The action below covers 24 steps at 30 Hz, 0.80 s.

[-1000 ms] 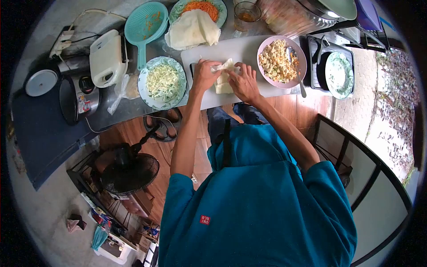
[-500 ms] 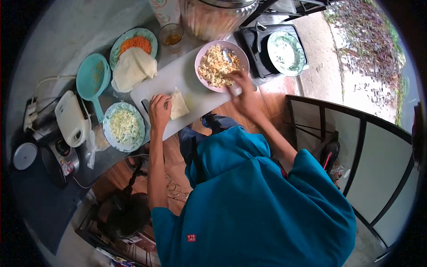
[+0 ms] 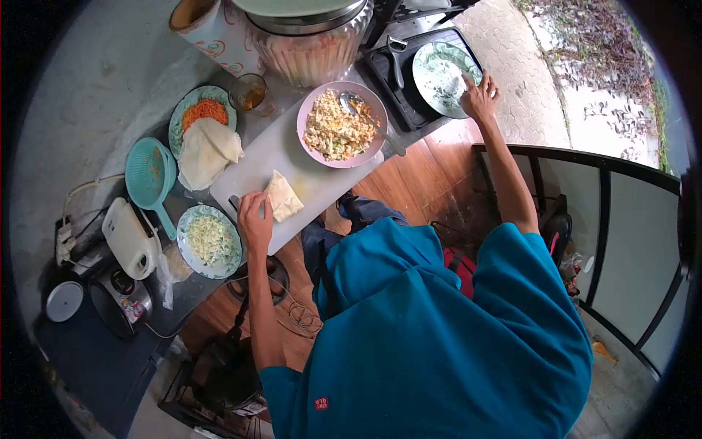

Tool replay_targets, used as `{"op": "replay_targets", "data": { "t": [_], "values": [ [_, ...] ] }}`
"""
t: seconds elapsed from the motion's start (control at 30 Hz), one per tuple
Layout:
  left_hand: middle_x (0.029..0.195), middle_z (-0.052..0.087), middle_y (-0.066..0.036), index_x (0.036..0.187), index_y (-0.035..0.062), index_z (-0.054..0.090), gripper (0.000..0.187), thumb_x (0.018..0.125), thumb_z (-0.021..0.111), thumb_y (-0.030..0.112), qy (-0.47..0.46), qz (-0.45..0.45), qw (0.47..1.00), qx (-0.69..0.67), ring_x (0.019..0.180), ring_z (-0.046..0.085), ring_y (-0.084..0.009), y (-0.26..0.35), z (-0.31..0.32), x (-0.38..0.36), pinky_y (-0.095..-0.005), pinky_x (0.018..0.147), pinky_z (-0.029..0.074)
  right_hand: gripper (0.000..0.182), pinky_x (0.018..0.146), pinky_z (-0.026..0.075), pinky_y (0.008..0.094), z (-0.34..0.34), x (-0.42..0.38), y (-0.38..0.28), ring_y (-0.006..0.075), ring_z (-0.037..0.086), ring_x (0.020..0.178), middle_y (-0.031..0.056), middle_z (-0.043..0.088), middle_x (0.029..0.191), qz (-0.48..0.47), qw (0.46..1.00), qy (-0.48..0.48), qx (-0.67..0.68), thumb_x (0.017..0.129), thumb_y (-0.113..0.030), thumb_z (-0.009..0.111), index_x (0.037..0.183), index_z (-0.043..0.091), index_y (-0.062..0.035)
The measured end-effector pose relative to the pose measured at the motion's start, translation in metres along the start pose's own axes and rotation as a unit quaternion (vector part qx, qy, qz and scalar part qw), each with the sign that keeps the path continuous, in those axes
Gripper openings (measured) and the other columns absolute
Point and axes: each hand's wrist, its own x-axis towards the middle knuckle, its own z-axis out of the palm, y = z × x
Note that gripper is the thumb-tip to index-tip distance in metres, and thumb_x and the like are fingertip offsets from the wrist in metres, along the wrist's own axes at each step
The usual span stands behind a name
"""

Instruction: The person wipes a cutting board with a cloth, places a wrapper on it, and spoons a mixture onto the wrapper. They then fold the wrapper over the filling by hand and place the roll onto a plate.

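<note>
On the white cutting board (image 3: 256,172) lies a pale wrapper (image 3: 283,197) folded into a packet with a pointed top. My left hand (image 3: 254,219) rests at the board's near-left edge beside the packet, its fingers loosely bent and a fingertip close to the wrapper; a dark strip shows by its fingers. Far to the right, my right hand (image 3: 480,97) reaches over the rim of a green-patterned plate (image 3: 431,66) holding something white, an index finger pointing into it. A pink bowl (image 3: 303,139) of chopped filling stands on the board, with a spoon (image 3: 349,107) in it.
Left of the board are a plate with shredded carrot (image 3: 205,111), stacked wrappers (image 3: 205,157), a teal strainer (image 3: 150,172) and a plate of shredded cabbage (image 3: 210,240). A glass (image 3: 250,95) and large jar (image 3: 307,55) stand behind. A peeler (image 3: 397,62) lies on the black tray (image 3: 387,84).
My right hand has moved from the pink bowl's edge rightward to the plate with the white contents. My left hand stays beside the folded wrapper. The view has shifted slightly.
</note>
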Motion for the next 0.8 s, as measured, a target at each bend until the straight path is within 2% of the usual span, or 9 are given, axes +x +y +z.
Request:
{"op": "replay_targets", "data": {
  "t": [0.2, 0.43, 0.5, 0.57, 0.6, 0.63, 0.7, 0.73, 0.8],
  "values": [
    [0.104, 0.064, -0.012, 0.098, 0.0011, 0.068, 0.013, 0.086, 0.065, 0.005, 0.002, -0.022, 1.0, -0.018, 0.101, 0.059, -0.031, 0.002, 0.003, -0.01, -0.0411, 0.089, 0.047, 0.058, 0.112, 0.019, 0.0612, 0.013, 0.004, -0.005, 0.0413, 0.018, 0.145, 0.0224, 0.019, 0.158, 0.025, 0.999, -0.025, 0.019, 0.081, -0.024, 0.056, 0.137, 0.052, -0.0361],
    [0.111, 0.065, -0.011, 0.098, 0.0006, 0.066, 0.015, 0.086, 0.067, 0.009, 0.016, 0.008, 1.0, 0.008, 0.106, 0.057, -0.032, -0.007, 0.012, -0.009, -0.0418, 0.091, 0.047, 0.059, 0.111, 0.018, 0.0627, 0.016, 0.011, -0.008, 0.043, 0.017, 0.144, 0.0204, 0.017, 0.158, 0.047, 0.996, -0.023, 0.069, 0.082, -0.022, 0.054, 0.139, 0.051, -0.0377],
    [0.112, 0.064, -0.015, 0.108, 0.0018, 0.063, 0.029, 0.083, 0.072, 0.012, 0.0, -0.066, 0.997, -0.039, 0.11, 0.056, -0.0344, -0.009, 0.013, -0.004, -0.0431, 0.094, 0.045, 0.057, 0.111, 0.018, 0.0627, 0.014, 0.011, -0.006, 0.0438, 0.019, 0.143, 0.0208, 0.017, 0.158, 0.047, 0.994, -0.051, 0.081, 0.082, -0.02, 0.055, 0.136, 0.054, -0.0367],
    [0.113, 0.064, -0.017, 0.113, 0.0017, 0.061, 0.037, 0.081, 0.075, 0.014, 0.016, -0.088, 0.993, -0.072, 0.112, 0.055, -0.0356, -0.004, 0.017, 0.004, -0.0435, 0.095, 0.045, 0.057, 0.11, 0.019, 0.0645, 0.013, 0.016, -0.003, 0.0451, 0.022, 0.141, 0.021, 0.019, 0.157, 0.069, 0.985, -0.016, 0.158, 0.081, -0.018, 0.055, 0.135, 0.055, -0.0371],
    [0.114, 0.063, -0.019, 0.118, 0.0017, 0.059, 0.046, 0.079, 0.078, 0.016, 0.03, -0.11, 0.988, -0.102, 0.114, 0.054, -0.0369, -0.005, 0.016, 0.008, -0.044, 0.097, 0.044, 0.054, 0.106, 0.029, 0.0521, 0.015, 0.018, 0.003, 0.0386, 0.035, 0.134, 0.0211, 0.034, 0.147, 0.077, 0.982, 0.027, 0.17, 0.08, -0.016, 0.054, 0.133, 0.058, -0.0297],
    [0.116, 0.062, -0.02, 0.125, 0.0007, 0.056, 0.057, 0.077, 0.08, 0.019, 0.043, -0.08, 0.99, -0.108, 0.113, 0.055, -0.0379, -0.027, 0.03, 0.009, -0.0439, 0.098, 0.044, 0.052, 0.103, 0.04, 0.0397, 0.021, 0.02, 0.003, 0.0322, 0.049, 0.126, 0.0212, 0.05, 0.138, 0.082, 0.977, 0.066, 0.188, 0.08, -0.014, 0.053, 0.13, 0.062, -0.0223],
    [0.122, 0.061, -0.022, 0.129, 0.0016, 0.055, 0.059, 0.078, 0.079, 0.017, 0.03, -0.082, 0.983, -0.158, 0.112, 0.059, -0.0352, -0.034, 0.032, 0.019, -0.0407, 0.097, 0.046, 0.048, 0.091, 0.05, 0.0398, 0.036, 0.028, 0.007, 0.0342, 0.06, 0.108, 0.0214, 0.058, 0.124, 0.048, 0.875, 0.022, 0.48, 0.078, -0.012, 0.056, 0.125, 0.065, -0.0137],
    [0.117, 0.065, -0.022, 0.125, 0.0031, 0.06, 0.051, 0.079, 0.078, 0.017, 0.01, -0.106, 0.979, -0.172, 0.109, 0.062, -0.0341, -0.027, 0.023, 0.024, -0.0394, 0.095, 0.048, 0.047, 0.089, 0.05, 0.0382, -0.002, 0.012, -0.023, 0.0299, 0.061, 0.104, 0.0191, 0.059, 0.122, 0.048, 0.848, 0.012, 0.528, 0.078, -0.009, 0.056, 0.124, 0.066, -0.0104],
    [0.102, 0.07, -0.02, 0.114, 0.0045, 0.067, 0.037, 0.08, 0.075, 0.016, -0.033, -0.064, 0.99, -0.121, 0.095, 0.067, -0.0324, -0.038, 0.019, 0.033, -0.0386, 0.087, 0.051, 0.047, 0.086, 0.05, 0.0344, -0.075, -0.031, -0.082, 0.0229, 0.061, 0.098, 0.0143, 0.062, 0.117, 0.035, 0.795, 0.004, 0.605, 0.078, -0.005, 0.055, 0.123, 0.066, -0.008]
  ]
}}
